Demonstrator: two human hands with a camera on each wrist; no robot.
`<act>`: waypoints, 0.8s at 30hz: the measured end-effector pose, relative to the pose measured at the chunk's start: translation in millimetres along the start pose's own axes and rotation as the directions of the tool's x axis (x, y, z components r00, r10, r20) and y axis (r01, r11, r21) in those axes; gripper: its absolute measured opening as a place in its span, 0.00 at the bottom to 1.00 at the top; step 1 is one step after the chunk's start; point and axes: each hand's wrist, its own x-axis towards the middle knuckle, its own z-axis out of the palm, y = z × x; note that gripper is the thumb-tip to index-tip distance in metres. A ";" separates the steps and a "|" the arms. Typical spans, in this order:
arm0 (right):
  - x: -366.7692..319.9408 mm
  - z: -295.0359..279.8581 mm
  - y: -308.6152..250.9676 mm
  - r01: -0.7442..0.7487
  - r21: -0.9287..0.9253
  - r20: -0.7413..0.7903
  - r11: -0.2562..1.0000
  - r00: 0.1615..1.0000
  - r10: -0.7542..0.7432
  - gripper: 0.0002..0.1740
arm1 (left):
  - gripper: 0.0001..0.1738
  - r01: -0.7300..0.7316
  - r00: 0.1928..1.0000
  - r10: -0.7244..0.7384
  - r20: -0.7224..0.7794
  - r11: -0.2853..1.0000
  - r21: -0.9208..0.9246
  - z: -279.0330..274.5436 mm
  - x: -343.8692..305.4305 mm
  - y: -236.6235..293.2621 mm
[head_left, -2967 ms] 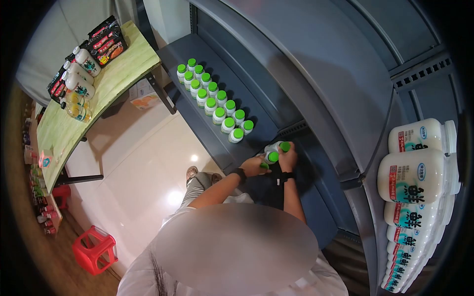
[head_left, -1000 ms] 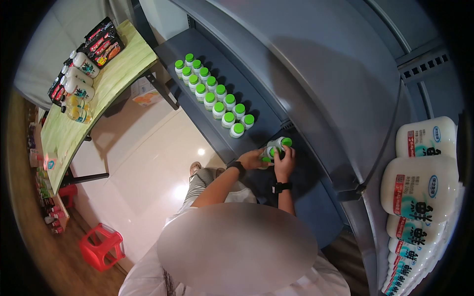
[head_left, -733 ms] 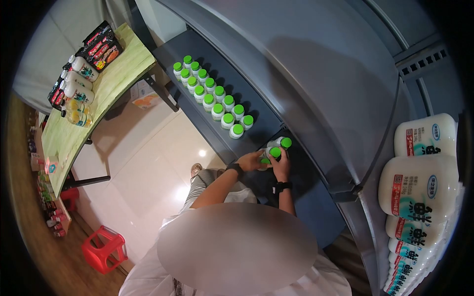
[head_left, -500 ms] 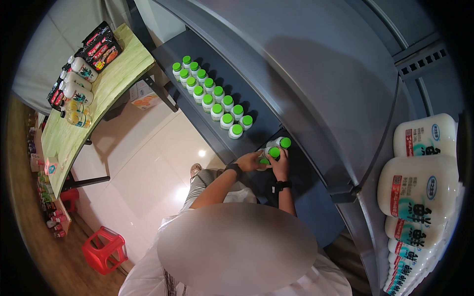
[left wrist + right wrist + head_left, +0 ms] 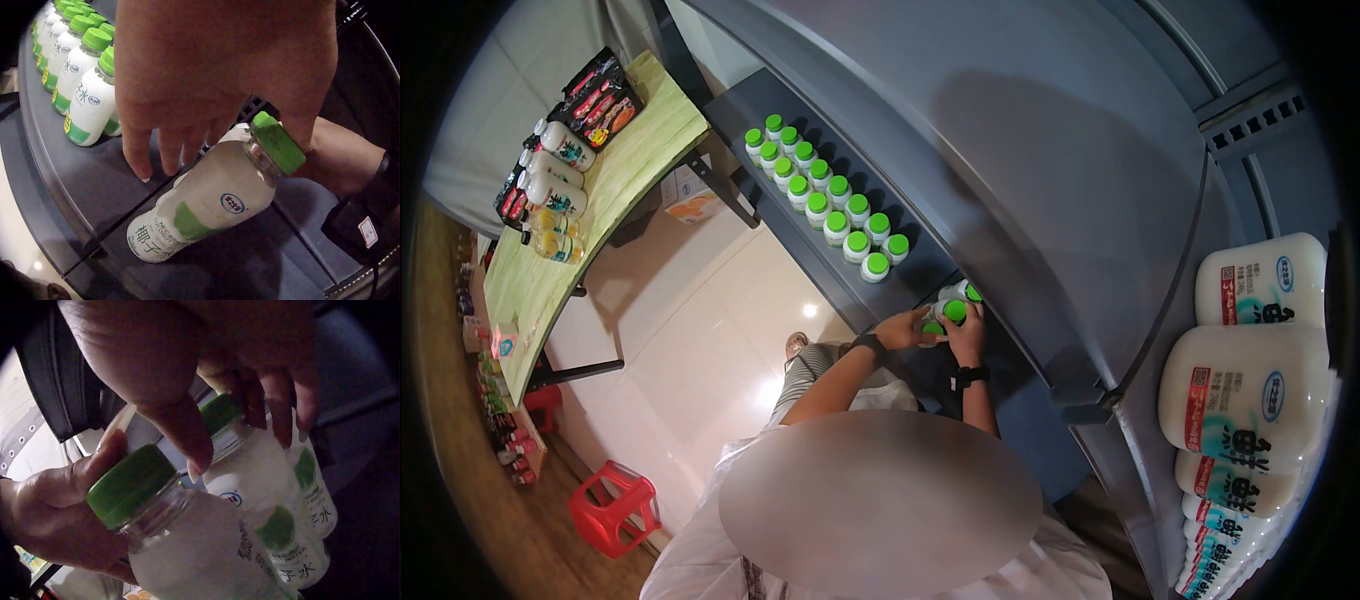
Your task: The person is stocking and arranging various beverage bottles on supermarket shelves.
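Observation:
In the head view, three green-capped white bottles cluster between the hands at the shelf's near section. My left hand holds one bottle, tilted, between thumb and fingers. Thumb and fingers of my right hand grip the neck of a second bottle beside it. A third bottle stands against that one on its far side, near my right fingertips; its cap is partly cut off by the upper shelf's edge in the head view.
Two rows of green-capped bottles stand on the dark lower shelf. The upper shelf overhangs it, and large white bottles line the right. At left are a green table with goods and a red stool.
Since the earliest frame, my right hand has shifted from the farther bottle to the nearer one. My left hand has stayed close beside it. The head view has shifted slightly.

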 end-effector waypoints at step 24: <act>-27.0 40.8 91.2 -0.014 0.048 -0.051 0.999 0.999 0.017 0.33 | 0.54 0.012 0.999 0.003 0.053 0.962 -0.274 14.3 12.6 -20.0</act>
